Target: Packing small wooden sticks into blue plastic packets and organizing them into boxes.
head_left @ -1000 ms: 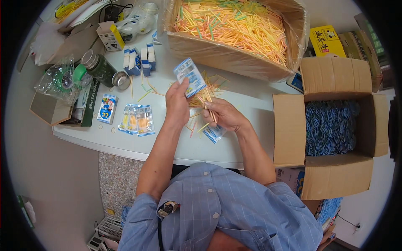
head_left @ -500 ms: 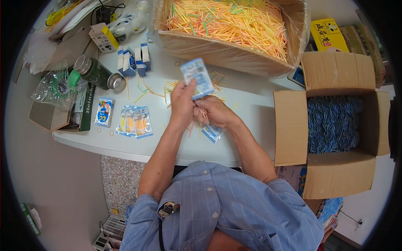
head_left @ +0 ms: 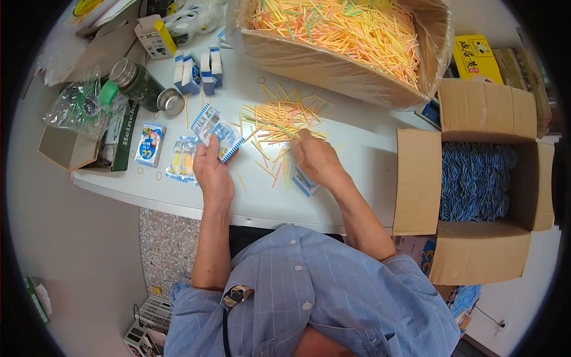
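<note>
A small clear packet with blue-and-white striped ends [head_left: 217, 132] is pinched in my left hand [head_left: 214, 172], held up over the left part of the table. Loose thin sticks in yellow, pink and green lie in a pile [head_left: 282, 116] at the table's middle. At the pile's near right edge is my right hand [head_left: 320, 159], its fingers curled together and touching the sticks; what lies between the fingertips is hidden. Just below that hand rests another striped packet [head_left: 305, 182]. Filled packets [head_left: 180, 159] lie together beside my left hand, partly covered by the held one.
A large plastic-lined carton [head_left: 333, 68] of sticks stands at the back. To the right is an open carton [head_left: 419, 184] of blue-striped packets. Small blue-and-white boxes [head_left: 187, 74], a dark green flask [head_left: 140, 86] and an upright printed box [head_left: 148, 144] stand on the left.
My hands have parted. The left carried its packet left and lower, over the filled packets. The right left the packet and moved right, to the stick pile.
</note>
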Demonstrator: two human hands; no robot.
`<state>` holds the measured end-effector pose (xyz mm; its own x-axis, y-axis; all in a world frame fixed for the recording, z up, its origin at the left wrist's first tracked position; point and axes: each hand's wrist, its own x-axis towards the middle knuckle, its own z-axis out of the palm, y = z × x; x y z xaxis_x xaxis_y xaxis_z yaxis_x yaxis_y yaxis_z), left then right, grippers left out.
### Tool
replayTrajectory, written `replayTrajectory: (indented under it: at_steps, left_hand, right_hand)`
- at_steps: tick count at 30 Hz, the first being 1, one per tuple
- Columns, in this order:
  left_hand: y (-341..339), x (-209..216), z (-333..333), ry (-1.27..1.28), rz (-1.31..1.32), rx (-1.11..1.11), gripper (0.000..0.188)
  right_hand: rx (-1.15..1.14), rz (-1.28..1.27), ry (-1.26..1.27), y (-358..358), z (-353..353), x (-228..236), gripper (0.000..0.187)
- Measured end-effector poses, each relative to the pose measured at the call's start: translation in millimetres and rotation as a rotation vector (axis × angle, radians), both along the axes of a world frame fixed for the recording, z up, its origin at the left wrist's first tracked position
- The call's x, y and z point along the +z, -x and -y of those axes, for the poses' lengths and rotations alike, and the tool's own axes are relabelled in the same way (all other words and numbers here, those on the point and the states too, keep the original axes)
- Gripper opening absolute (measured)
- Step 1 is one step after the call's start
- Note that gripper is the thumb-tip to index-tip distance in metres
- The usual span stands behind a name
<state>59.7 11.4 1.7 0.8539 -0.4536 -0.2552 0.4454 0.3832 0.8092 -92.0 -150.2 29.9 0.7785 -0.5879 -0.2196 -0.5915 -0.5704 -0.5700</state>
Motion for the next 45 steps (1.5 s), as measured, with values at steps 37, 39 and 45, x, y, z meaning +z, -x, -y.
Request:
replayTrajectory:
  at_steps: [37, 39, 45]
  left_hand:
    - [19.6, 0.4, -44.8, -0.199, 0.111, -0.094, 0.024]
    - [23.4, -2.0, -43.1, -0.153, 0.088, -0.067, 0.023]
    - [27.7, 2.4, -27.9, -0.105, 0.111, -0.055, 0.024]
  right_hand:
    - [0.222, -0.204, 0.182, -27.1, -45.7, -21.9, 0.019]
    - [0.242, -0.226, 0.15, -27.4, -43.4, -18.4, 0.02]
    - [0.159, 0.289, -0.216, 2.8, -6.2, -31.1, 0.021]
